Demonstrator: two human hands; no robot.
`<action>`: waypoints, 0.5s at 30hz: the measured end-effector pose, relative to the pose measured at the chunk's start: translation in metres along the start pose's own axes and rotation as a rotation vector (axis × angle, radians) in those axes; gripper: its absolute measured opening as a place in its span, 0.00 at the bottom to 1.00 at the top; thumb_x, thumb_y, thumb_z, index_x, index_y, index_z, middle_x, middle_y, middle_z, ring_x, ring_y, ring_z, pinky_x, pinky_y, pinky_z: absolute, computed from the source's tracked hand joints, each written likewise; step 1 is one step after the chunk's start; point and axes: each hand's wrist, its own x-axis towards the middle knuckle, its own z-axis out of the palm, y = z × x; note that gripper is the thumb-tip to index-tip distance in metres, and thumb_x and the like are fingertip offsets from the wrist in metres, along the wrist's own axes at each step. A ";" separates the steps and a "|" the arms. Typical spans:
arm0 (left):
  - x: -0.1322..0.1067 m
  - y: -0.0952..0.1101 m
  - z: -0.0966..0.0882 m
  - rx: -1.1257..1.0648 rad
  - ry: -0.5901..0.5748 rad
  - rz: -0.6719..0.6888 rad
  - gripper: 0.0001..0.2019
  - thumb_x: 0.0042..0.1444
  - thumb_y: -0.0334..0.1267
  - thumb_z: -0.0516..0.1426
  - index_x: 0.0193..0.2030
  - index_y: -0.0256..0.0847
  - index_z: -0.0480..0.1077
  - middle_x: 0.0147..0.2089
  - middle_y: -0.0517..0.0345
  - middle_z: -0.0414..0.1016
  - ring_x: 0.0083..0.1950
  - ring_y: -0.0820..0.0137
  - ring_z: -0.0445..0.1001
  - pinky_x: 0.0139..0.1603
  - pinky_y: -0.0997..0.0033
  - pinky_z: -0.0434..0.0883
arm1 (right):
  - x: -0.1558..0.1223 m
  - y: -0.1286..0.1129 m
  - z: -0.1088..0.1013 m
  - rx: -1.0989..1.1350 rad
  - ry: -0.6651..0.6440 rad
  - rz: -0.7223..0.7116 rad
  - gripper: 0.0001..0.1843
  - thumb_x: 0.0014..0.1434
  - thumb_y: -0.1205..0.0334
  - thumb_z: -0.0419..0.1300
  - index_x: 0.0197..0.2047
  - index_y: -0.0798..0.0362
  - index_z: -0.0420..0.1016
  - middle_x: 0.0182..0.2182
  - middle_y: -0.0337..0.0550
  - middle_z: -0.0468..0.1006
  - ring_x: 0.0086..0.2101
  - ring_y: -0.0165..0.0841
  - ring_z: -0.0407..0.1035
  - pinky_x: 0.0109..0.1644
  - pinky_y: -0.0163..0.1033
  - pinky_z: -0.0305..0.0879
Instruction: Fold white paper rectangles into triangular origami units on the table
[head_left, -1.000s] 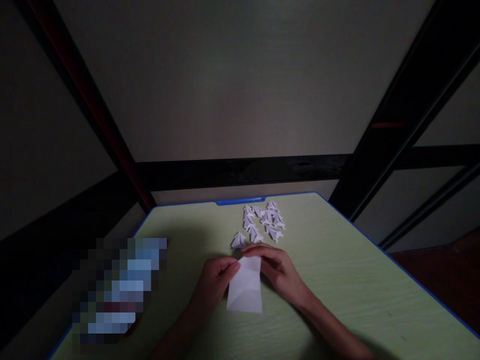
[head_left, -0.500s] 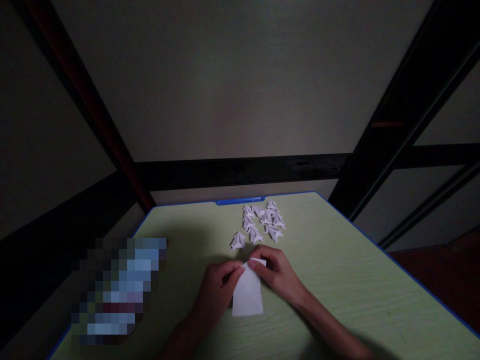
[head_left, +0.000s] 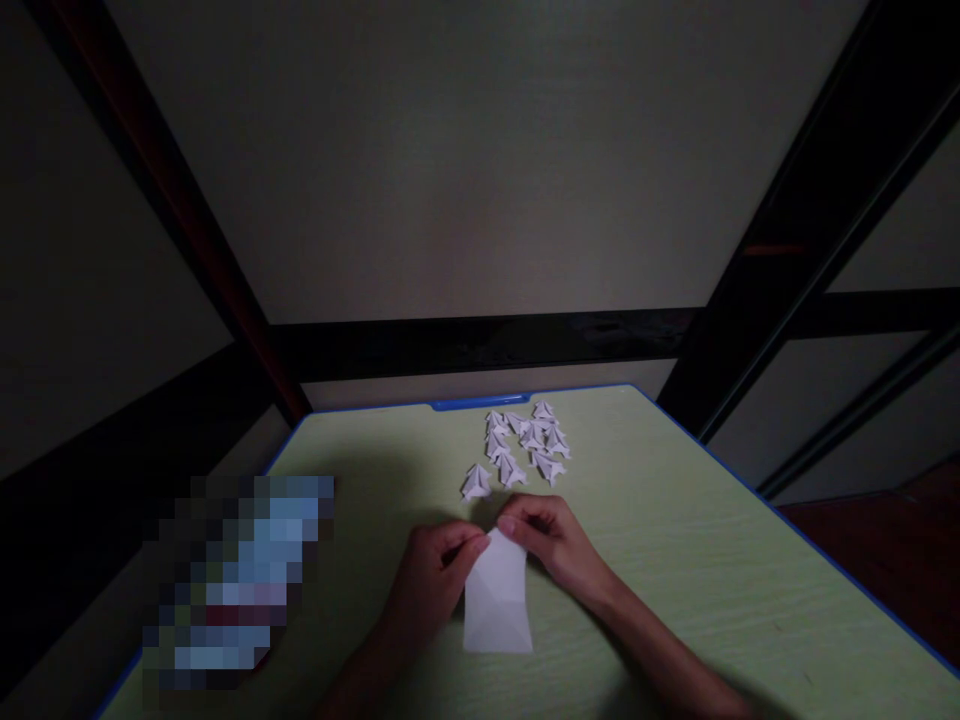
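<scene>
A creased white paper sheet (head_left: 496, 598) lies on the pale green table (head_left: 675, 560) in front of me. My left hand (head_left: 433, 578) pinches its top left corner with curled fingers. My right hand (head_left: 555, 540) pinches its top right corner from the other side. Both hands meet at the sheet's far edge, and the near edge rests flat on the table. Just beyond the hands sits a cluster of several small folded white paper pieces (head_left: 525, 440), with one more folded piece (head_left: 475, 482) lying apart, nearest my left hand.
The table has a blue rim (head_left: 480, 403) and ends close behind the folded pieces. A blurred-out object (head_left: 236, 580) lies at the table's left edge. Dark bed-frame beams (head_left: 787, 250) rise right and left against a plain wall.
The sheet's top edge, folded over half a second ago, now lies flatter and longer toward me. Both hands have stayed at the top corners, barely shifting.
</scene>
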 end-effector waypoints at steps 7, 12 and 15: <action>0.001 0.001 -0.001 -0.097 -0.039 -0.041 0.11 0.44 0.37 0.51 0.16 0.34 0.64 0.15 0.64 0.58 0.20 0.77 0.56 0.20 0.79 0.54 | 0.000 -0.004 -0.005 0.415 -0.054 0.217 0.07 0.40 0.64 0.62 0.19 0.60 0.69 0.18 0.36 0.67 0.18 0.20 0.56 0.19 0.27 0.46; 0.001 0.002 -0.001 -0.168 -0.061 -0.081 0.11 0.42 0.38 0.52 0.15 0.35 0.64 0.15 0.65 0.59 0.19 0.77 0.56 0.19 0.78 0.53 | -0.001 -0.003 -0.007 0.448 -0.105 0.273 0.05 0.41 0.67 0.62 0.23 0.60 0.71 0.19 0.36 0.68 0.19 0.20 0.59 0.22 0.26 0.51; 0.001 0.003 -0.002 -0.178 -0.053 -0.095 0.10 0.41 0.37 0.52 0.15 0.35 0.64 0.15 0.65 0.59 0.19 0.77 0.56 0.19 0.78 0.53 | -0.001 -0.002 -0.007 0.450 -0.133 0.265 0.06 0.40 0.67 0.62 0.25 0.60 0.71 0.19 0.36 0.68 0.20 0.20 0.60 0.22 0.26 0.51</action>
